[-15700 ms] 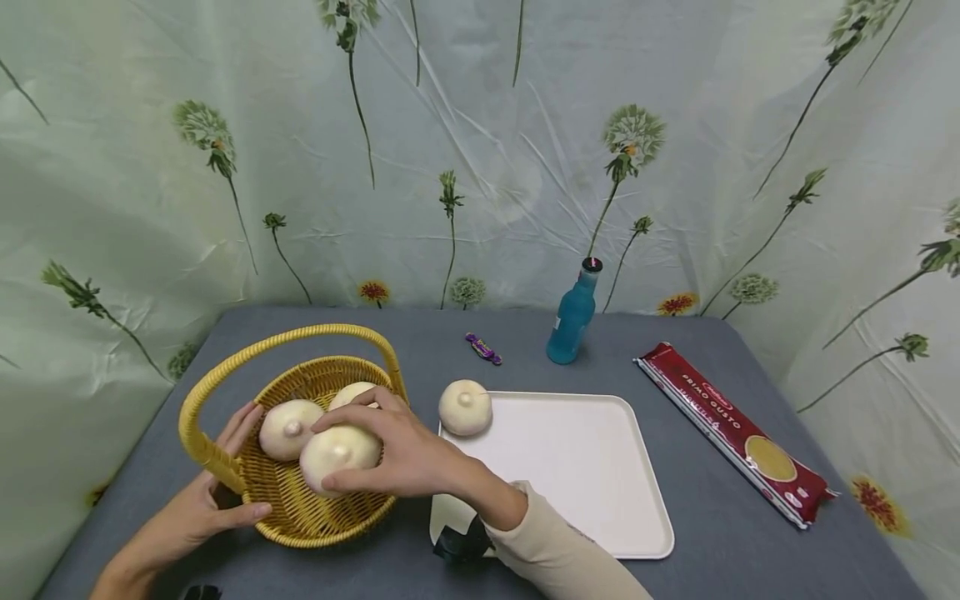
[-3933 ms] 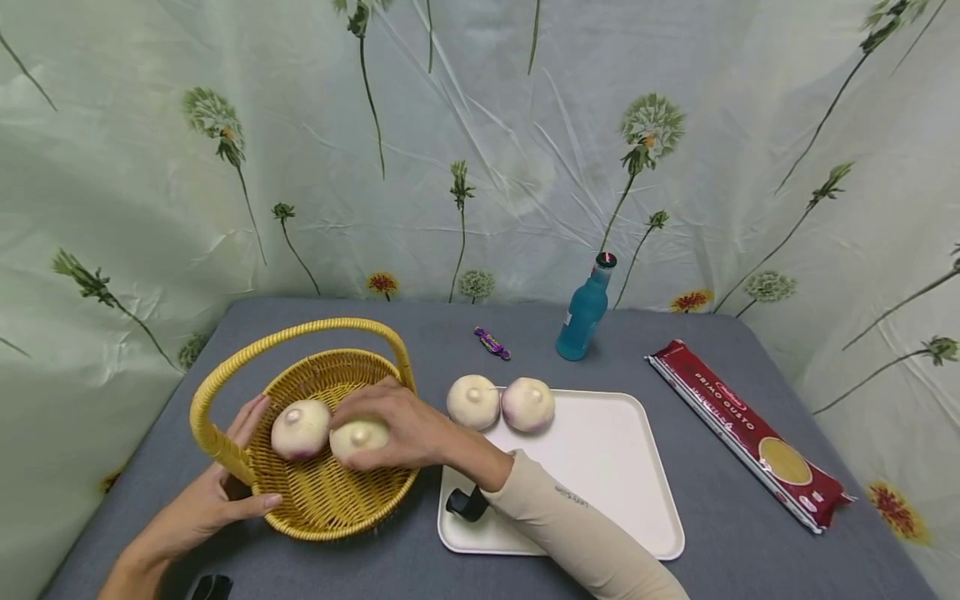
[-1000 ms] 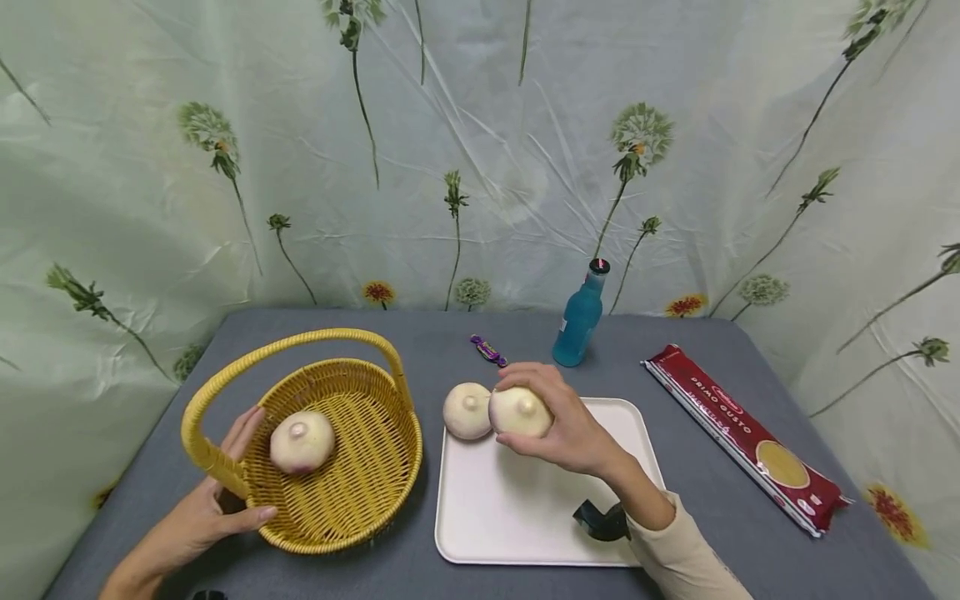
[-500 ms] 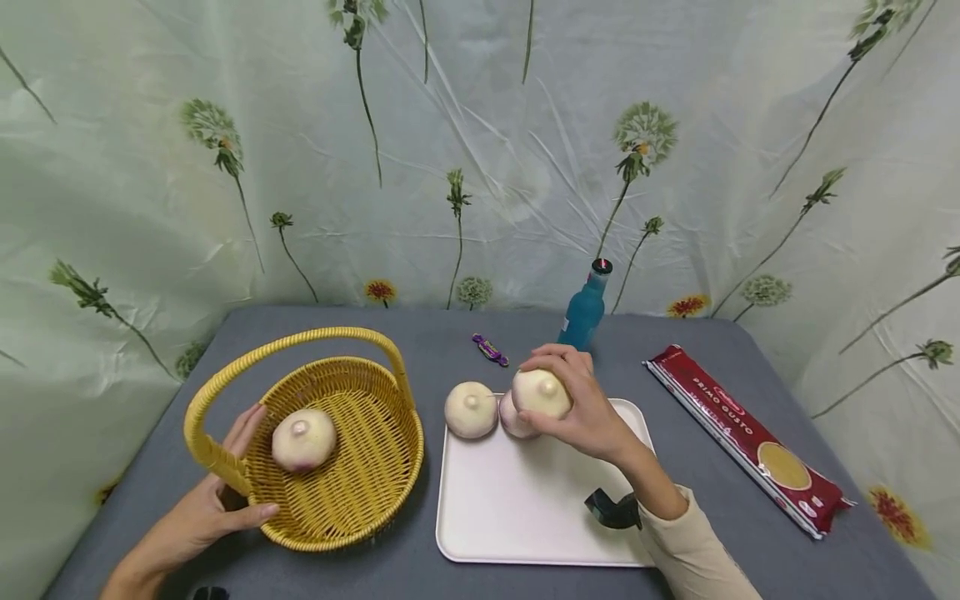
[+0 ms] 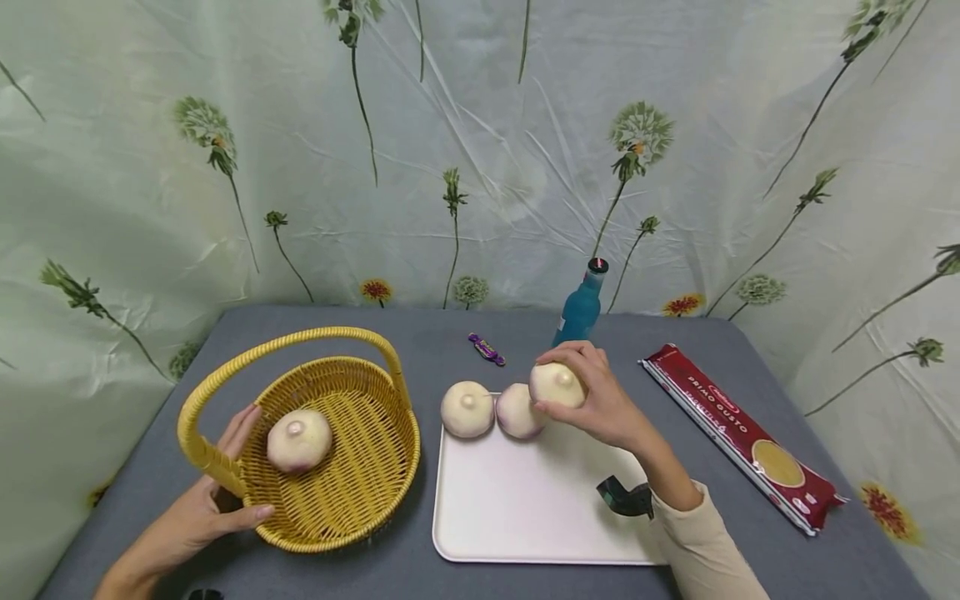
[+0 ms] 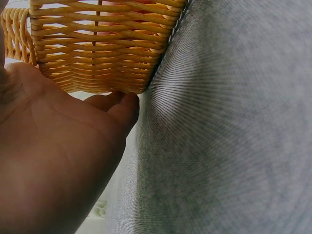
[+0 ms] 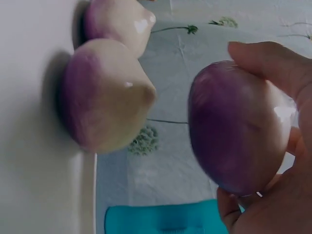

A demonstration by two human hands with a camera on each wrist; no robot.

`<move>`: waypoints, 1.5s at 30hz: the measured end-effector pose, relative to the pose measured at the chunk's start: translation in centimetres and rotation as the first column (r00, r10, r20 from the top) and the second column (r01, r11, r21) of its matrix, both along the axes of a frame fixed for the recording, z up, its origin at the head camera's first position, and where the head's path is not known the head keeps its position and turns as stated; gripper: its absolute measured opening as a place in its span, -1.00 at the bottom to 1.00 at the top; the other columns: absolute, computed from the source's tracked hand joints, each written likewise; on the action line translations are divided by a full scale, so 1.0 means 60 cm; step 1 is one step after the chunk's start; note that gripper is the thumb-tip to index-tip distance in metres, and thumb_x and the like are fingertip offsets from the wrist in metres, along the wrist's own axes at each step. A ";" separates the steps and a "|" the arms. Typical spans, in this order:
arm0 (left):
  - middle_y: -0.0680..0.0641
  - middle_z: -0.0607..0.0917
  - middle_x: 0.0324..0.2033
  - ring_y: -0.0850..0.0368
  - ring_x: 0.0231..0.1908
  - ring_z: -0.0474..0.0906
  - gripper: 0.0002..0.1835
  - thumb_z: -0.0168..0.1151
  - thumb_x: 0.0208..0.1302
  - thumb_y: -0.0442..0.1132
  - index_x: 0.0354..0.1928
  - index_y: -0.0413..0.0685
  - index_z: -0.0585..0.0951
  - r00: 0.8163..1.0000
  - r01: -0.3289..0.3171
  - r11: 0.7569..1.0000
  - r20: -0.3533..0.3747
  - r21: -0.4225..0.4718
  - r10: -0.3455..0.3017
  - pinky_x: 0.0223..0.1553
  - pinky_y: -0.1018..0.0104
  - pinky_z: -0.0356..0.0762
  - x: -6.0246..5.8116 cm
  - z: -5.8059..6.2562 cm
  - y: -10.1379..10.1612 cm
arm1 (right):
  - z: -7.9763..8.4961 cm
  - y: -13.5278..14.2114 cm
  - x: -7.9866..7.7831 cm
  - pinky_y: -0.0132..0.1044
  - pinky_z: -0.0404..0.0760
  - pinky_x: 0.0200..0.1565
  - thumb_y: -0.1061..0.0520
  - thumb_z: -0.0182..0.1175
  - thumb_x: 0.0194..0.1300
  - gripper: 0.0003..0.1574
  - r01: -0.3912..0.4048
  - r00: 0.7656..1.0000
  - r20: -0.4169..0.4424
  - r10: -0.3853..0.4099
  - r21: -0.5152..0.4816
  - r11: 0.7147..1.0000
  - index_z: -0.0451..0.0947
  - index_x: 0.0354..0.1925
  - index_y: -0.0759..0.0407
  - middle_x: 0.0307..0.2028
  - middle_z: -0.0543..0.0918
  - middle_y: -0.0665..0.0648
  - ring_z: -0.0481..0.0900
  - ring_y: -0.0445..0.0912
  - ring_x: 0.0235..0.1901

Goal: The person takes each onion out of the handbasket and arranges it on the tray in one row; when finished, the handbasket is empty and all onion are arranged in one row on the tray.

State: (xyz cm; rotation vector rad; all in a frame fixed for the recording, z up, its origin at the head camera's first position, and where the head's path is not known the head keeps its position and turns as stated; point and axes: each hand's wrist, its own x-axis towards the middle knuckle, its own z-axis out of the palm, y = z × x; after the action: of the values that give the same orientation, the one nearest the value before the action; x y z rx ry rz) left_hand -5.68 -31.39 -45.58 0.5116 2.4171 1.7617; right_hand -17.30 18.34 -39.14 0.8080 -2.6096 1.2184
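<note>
My right hand (image 5: 592, 398) grips a white turnip (image 5: 558, 385) over the far part of the white tray (image 5: 517, 517). In the right wrist view the purple underside of this held turnip (image 7: 239, 126) hangs apart from the tray. Two more turnips sit side by side at the tray's far edge: one at the corner (image 5: 467, 410), the other (image 5: 519, 412) just left of the held one. My left hand (image 5: 198, 508) holds the yellow wicker basket (image 5: 352, 525) by its left side, thumb near the front rim. Inside the basket lies a single turnip (image 5: 299, 442).
Behind the tray stands a blue bottle (image 5: 579, 312), partly hidden by my right hand. A purple-wrapped candy (image 5: 487, 349) lies left of it. To the right is a red spaghetti packet (image 5: 738, 433). The basket's tall handle (image 5: 292, 337) arches over its opening.
Within the last second my right hand has carried the turnip rightward, uncovering the second tray turnip. Since the earliest frame, turnips have gone from basket to tray. The left hand stays on the basket.
</note>
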 end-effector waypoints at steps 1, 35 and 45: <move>0.12 -0.49 0.56 0.61 0.41 -0.53 0.21 0.24 0.20 -0.61 0.61 0.20 -0.33 1.000 0.001 1.000 -0.004 -0.001 -0.001 0.16 0.80 -0.26 0.000 0.000 0.000 | 0.000 0.003 -0.001 0.01 0.37 -0.04 0.10 0.56 0.04 -0.39 0.000 1.000 0.003 0.000 0.005 1.000 0.60 0.08 -0.05 0.10 0.46 0.07 0.26 0.03 0.11; 0.22 -0.48 0.55 0.65 0.39 -0.53 0.20 0.23 0.24 -0.59 0.61 0.24 -0.33 0.999 -0.006 1.000 0.033 0.012 0.006 0.14 0.81 -0.27 0.002 0.000 0.000 | -0.012 0.043 -0.011 -0.07 0.37 -0.09 0.12 0.47 0.10 -0.49 -0.008 0.995 0.099 -0.018 0.261 0.965 0.56 0.03 0.10 0.03 0.52 0.22 0.41 0.08 -0.04; 0.23 -0.48 0.55 0.66 0.38 -0.52 0.19 0.23 0.25 -0.57 0.61 0.25 -0.33 0.999 -0.010 1.000 0.034 -0.002 0.010 0.13 0.82 -0.26 0.000 0.001 0.001 | -0.017 0.044 -0.013 0.02 0.39 -0.05 0.12 0.47 0.13 -0.45 -0.007 0.994 0.105 -0.025 0.296 0.955 0.54 0.08 0.15 0.03 0.52 0.26 0.43 0.13 -0.02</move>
State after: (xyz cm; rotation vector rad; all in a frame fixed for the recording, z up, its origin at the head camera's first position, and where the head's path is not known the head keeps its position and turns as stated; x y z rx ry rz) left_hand -5.71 -31.33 -45.50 0.4656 2.4028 1.7569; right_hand -18.05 21.00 -40.16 0.7950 -2.9262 0.9017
